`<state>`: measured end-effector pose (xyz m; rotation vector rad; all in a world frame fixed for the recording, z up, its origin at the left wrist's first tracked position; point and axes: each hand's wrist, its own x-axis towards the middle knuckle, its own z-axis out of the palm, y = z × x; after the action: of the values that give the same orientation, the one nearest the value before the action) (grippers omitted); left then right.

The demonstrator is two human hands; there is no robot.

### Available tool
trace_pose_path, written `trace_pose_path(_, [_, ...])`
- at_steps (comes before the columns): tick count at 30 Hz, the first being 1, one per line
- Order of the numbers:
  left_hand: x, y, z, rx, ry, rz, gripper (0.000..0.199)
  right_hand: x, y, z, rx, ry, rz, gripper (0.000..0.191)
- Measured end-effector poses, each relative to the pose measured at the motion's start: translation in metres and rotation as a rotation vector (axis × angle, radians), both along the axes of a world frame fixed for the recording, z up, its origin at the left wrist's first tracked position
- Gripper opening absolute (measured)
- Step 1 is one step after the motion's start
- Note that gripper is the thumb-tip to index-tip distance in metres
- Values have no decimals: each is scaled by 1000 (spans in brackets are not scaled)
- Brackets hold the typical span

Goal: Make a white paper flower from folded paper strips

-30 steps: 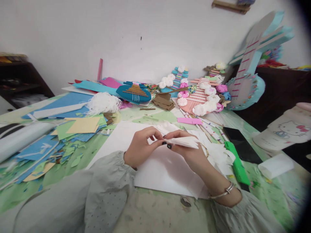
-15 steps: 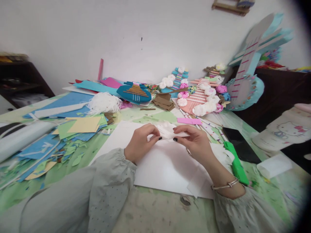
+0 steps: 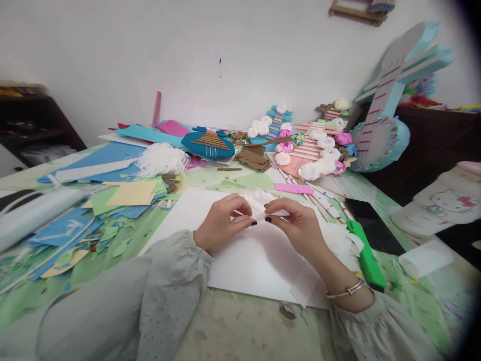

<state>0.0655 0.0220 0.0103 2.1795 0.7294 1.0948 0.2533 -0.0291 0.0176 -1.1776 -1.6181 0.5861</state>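
Right up front, a stained stretch of bench (image 3: 240, 326), and lying across it a large white sheet (image 3: 248, 273). Over that sheet, here's the action: left hand (image 3: 222, 224) pinching one side of the thin white paper (image 3: 259, 215), right hand (image 3: 300, 228) pinching the other, dark-nailed thumbs nearly meeting in the middle! Off to the right, a green tool (image 3: 368, 258) beside a black phone (image 3: 374, 225); out left, a spread of paper scraps (image 3: 108, 233). Further back, a pink strip (image 3: 293, 188), then a tangle of white string (image 3: 163, 160), a blue instrument-shaped craft (image 3: 208, 144), and beyond everything, the pale wall (image 3: 150, 50).
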Motion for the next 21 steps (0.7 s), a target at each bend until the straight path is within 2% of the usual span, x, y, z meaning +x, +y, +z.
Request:
trace_pose_path(3, [0,0,0,-4,-11,-7,5,0,0,0,-3,-7,-17,3])
trace_pose_path(6, [0,0,-1,-4,-14,9,5,0,-1,2,15,-42,-30,13])
trace_pose_path(11, [1,1,-1,-35,-28,26,6,-1,-1,5,122,-150,4,15])
trace_pose_path(14, [1,0,0,-36,-30,26,6,-2,-2,5,154,-199,-22,17])
trace_pose_path(21, [0,-3,3,172,1,50,7,-2,-3,4,142,-228,-81,11])
